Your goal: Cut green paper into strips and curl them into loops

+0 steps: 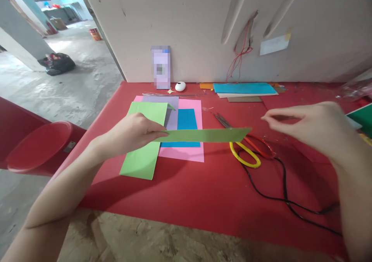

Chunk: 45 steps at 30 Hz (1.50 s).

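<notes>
Green strip cut free; sheets beneath untouched.
We note the left hand (pixel 133 132) pinching the green paper strip (pixel 203 135) above the stacked sheets (pixel 186 126); scissors (pixel 247 146) lie set down; right hand (pixel 308 124) hovers empty, fingertips nearly closed, just beyond the strip's end.

Paper strip (pixel 203 135) is hanging above the table (pixel 203 192), left hand (pixel 135 132) pinching its left end; right hand (pixel 308 128) is hovering apart to the right. Stacked sheets (pixel 186 153) are lying under the strip's left half (one folded sheet (pixel 142 157) leftmost). Scissors (pixel 247 149) are lying right of the stack, beneath the strip's right end. Cable (pixel 279 196) is trailing right from them. Paper pile (pixel 244 88) is sitting behind, against the wall.
</notes>
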Each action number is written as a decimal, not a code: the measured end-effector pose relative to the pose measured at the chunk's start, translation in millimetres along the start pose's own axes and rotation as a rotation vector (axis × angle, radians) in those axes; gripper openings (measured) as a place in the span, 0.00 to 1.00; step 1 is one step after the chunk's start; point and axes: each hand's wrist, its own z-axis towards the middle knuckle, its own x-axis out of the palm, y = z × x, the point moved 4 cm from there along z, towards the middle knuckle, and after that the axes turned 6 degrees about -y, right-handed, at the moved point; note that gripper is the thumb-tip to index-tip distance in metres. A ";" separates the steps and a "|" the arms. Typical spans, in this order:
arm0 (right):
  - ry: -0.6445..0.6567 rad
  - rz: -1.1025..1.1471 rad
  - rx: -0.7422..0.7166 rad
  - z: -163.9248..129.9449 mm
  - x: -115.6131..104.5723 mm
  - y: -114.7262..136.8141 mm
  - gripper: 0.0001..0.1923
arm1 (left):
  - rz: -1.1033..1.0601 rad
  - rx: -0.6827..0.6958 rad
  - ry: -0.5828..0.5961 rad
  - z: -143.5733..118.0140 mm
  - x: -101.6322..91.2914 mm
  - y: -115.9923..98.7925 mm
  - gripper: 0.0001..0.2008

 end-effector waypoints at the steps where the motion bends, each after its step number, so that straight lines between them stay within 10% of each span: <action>1: -0.007 -0.028 0.060 1.8 -1.9 -6.8 0.06 | -0.019 -0.020 0.002 0.1 -1.1 5.0 0.12; 5: 0.036 0.090 0.153 1.5 -2.8 2.0 0.16 | -0.152 -0.090 0.020 2.6 3.0 17.0 0.11; 9: 0.352 0.279 -0.186 -16.0 21.1 58.8 0.23 | -0.303 -0.109 -0.039 7.6 12.4 11.7 0.05; 16: 0.366 0.523 0.059 -21.2 37.9 74.1 0.09 | -0.768 -0.124 -0.924 10.9 -8.9 40.8 0.09; 18: 0.391 0.768 0.218 -21.7 42.4 74.1 0.09 | -0.919 -0.211 -0.822 16.8 6.4 47.9 0.14; 21: 0.445 1.020 0.386 -28.1 51.8 81.8 0.09 | -1.161 -0.260 -0.364 23.1 46.9 34.3 0.20; 26: 0.632 0.775 0.177 -34.5 54.0 92.9 0.20 | -1.137 -0.381 0.125 11.8 96.9 4.3 0.16; 31: 0.365 0.244 0.123 -16.9 44.5 43.3 0.09 | -1.297 -0.531 -0.005 9.8 106.9 15.0 0.14; 32: 0.345 0.174 0.124 -15.3 47.3 30.8 0.20 | -1.322 -0.566 -0.037 9.8 109.1 18.5 0.13; 36: 0.513 -0.005 0.140 -23.2 74.0 -4.7 0.28 | -1.374 -0.627 -0.145 10.0 114.3 26.0 0.14; 45: 0.515 -0.015 0.150 -34.7 88.0 4.1 0.14 | -1.407 -0.675 -0.437 17.6 67.2 32.3 0.11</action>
